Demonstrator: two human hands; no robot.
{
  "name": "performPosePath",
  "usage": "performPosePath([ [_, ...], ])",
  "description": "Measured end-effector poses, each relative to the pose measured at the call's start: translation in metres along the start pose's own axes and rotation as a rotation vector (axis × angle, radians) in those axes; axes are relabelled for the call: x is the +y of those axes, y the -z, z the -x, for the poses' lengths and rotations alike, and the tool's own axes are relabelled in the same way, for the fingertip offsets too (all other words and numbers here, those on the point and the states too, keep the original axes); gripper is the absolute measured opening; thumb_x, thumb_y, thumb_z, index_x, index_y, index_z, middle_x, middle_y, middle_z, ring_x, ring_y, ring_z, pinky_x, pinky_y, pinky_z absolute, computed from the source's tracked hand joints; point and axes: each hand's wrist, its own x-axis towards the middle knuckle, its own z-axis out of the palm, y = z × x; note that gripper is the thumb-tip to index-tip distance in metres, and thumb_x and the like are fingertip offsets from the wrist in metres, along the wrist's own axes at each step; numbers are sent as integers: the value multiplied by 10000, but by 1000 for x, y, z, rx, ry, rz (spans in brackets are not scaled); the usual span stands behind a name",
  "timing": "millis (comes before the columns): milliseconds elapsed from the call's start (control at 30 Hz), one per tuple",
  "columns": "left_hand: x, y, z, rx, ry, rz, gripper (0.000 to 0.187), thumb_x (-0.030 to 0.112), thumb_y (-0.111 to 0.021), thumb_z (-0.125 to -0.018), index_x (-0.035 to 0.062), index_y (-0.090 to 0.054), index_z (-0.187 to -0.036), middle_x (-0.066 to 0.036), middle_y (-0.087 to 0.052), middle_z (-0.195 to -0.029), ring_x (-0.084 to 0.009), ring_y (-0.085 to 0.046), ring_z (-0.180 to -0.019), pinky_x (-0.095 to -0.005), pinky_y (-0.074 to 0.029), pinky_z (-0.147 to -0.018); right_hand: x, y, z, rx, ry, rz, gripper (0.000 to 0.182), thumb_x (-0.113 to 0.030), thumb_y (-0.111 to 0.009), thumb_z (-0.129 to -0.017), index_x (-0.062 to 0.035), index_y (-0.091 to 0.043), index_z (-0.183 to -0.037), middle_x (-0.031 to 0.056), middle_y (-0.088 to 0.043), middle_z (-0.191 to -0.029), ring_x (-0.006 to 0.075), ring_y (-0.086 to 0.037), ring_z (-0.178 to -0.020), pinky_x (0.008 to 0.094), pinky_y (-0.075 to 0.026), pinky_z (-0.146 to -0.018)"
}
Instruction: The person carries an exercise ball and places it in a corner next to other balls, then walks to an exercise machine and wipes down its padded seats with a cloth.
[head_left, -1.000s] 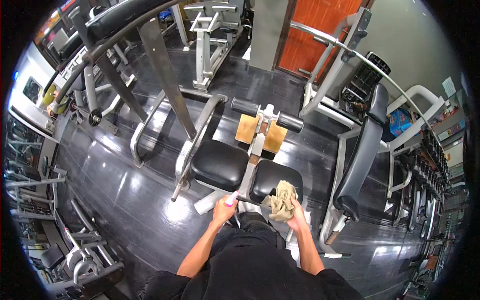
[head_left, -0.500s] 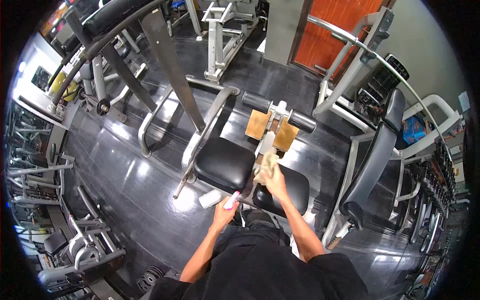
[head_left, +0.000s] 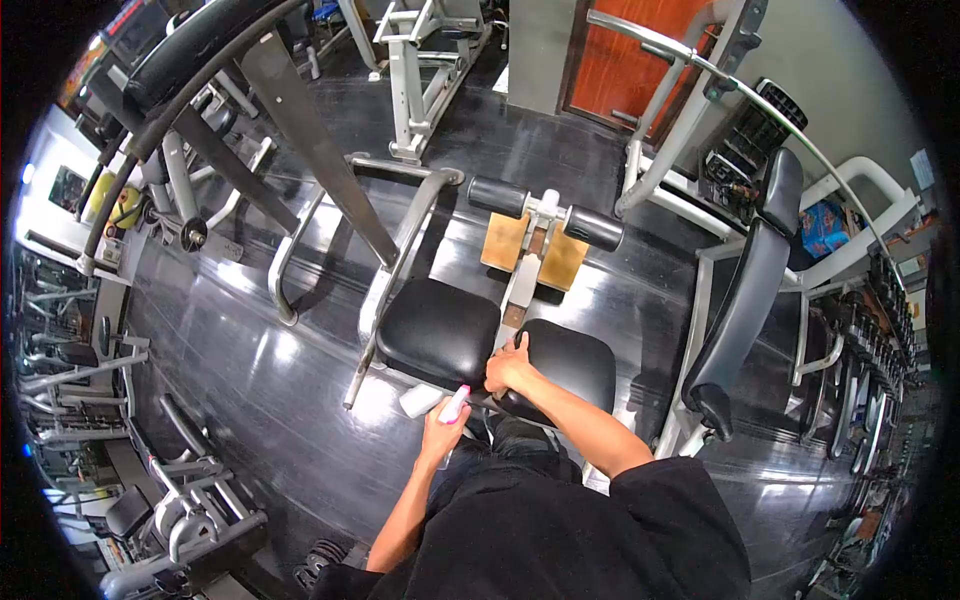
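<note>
The person's left hand (head_left: 441, 417) closes round a pink-topped spray bottle (head_left: 455, 402), held near the body just left of the two glossy black seat pads (head_left: 437, 327). Further right, the right hand (head_left: 508, 366) presses into the gap between them; whether it grips anything cannot be told. Stray spray could slick the shiny dark floor (head_left: 250, 370).

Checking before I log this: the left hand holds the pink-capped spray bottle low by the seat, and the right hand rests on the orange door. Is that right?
Not quite. In the head view the right hand rests at the edge of the right black seat pad, not on the door. The left hand does hold the pink-capped spray bottle.
</note>
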Motion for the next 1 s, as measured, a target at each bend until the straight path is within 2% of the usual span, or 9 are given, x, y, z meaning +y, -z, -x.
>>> performPosePath([
  [67,1,3,0,16,-18,-27,176,174,-669,-834,15,-629,-896,-100,-627,-736,-160,-580,-672,-307,-467,-642,-10,-2,-7,-39,-41,70,540,-323,-623,-738,-75,-601,-1217,187,-470,-1360,396,-269,-1360,688,-52,-1048],
  [200,-3,8,-5,-6,8,20,170,161,-671,-831,9,-627,-893,-94,-621,-732,-151,-572,-678,-311,-465,-641,-10,-11,-14,-55,-79,-7,484,-285,-613,-759,-69,-618,-1192,181,-499,-1334,397,-328,-1331,686,-75,-1048],
  [267,-1,11,-5,0,20,14,168,157,-672,-830,7,-626,-890,-91,-618,-729,-146,-570,-681,-312,-464,-640,-14,-17,-10,106,-126,31,410,-239,-589,-792,-77,-635,-1165,153,-546,-1288,376,-407,-1280,664,-122,-1058],
  [367,-3,15,-5,-24,65,32,166,157,-672,-830,9,-624,-887,-80,-608,-723,-148,-567,-683,-313,-463,-644,-12,-16,-3,161,-112,-15,356,-203,-560,-821,-87,-643,-1147,131,-582,-1235,353,-457,-1236,637,-155,-1067],
  [633,-1,19,-1,-36,124,120,174,170,-677,-834,17,-632,-905,-47,-610,-737,-130,-558,-687,-292,-461,-650,-7,-8,-6,207,-150,-25,349,-199,-561,-820,-100,-642,-1146,109,-589,-1231,334,-465,-1240,652,-118,-1070],
  [833,-9,31,13,-23,89,135,165,159,-671,-841,17,-639,-921,-40,-611,-748,-116,-547,-685,-280,-457,-643,1,-9,-17,279,-162,-35,346,-236,-636,-737,-84,-691,-1042,98,-651,-1121,330,-513,-1182,685,-70,-1055],
  [900,-14,36,23,21,65,136,169,160,-677,-837,17,-641,-921,-37,-600,-733,-104,-533,-672,-274,-451,-624,7,-22,-27,341,-136,-32,414,-271,-699,-679,-54,-676,-1032,117,-654,-1089,315,-514,-1178,627,-141,-1080],
  [967,-23,42,32,13,33,121,166,154,-664,-856,41,-615,-967,1,-585,-721,-64,-511,-558,-226,-432,-500,6,-19,-24,364,-139,-42,410,-270,-708,-671,-61,-677,-1023,116,-656,-1085,306,-534,-1157,581,-177,-1092],
  [1000,-28,45,39,22,40,124,166,154,-664,-856,41,-615,-967,1,-585,-721,-64,-511,-558,-226,-432,-500,7,-18,-22,376,-142,-66,325,-195,-667,-705,-52,-694,-996,137,-660,-1078,298,-583,-1101,527,-241,-1096],
])
